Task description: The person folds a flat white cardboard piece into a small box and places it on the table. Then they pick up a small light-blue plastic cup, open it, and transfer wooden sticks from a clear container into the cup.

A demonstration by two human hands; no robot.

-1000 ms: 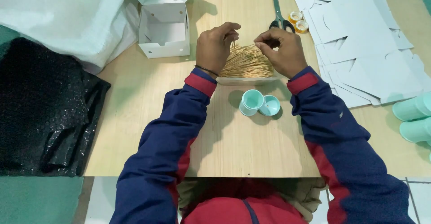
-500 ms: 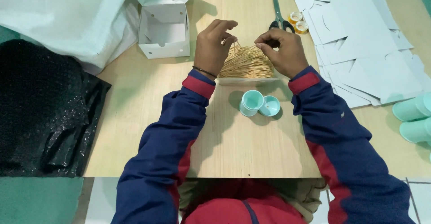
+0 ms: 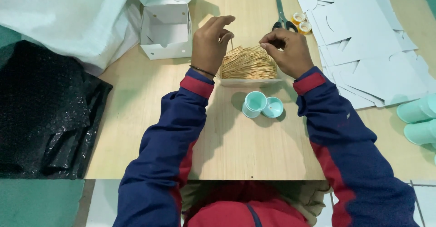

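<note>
A wooden table carries an open white box and a toothpick pile. The left hand pinches one toothpick upright; the right hand plucks more, presumably gathering a count.

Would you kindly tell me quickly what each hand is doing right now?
Left hand: closed, pinching toothpicks upright above the pile.
Right hand: closed on toothpicks at the pile's top edge.

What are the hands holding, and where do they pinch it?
The left hand pinches a thin wooden stick near its lower end. The right hand pinches sticks atop the pile.
</note>
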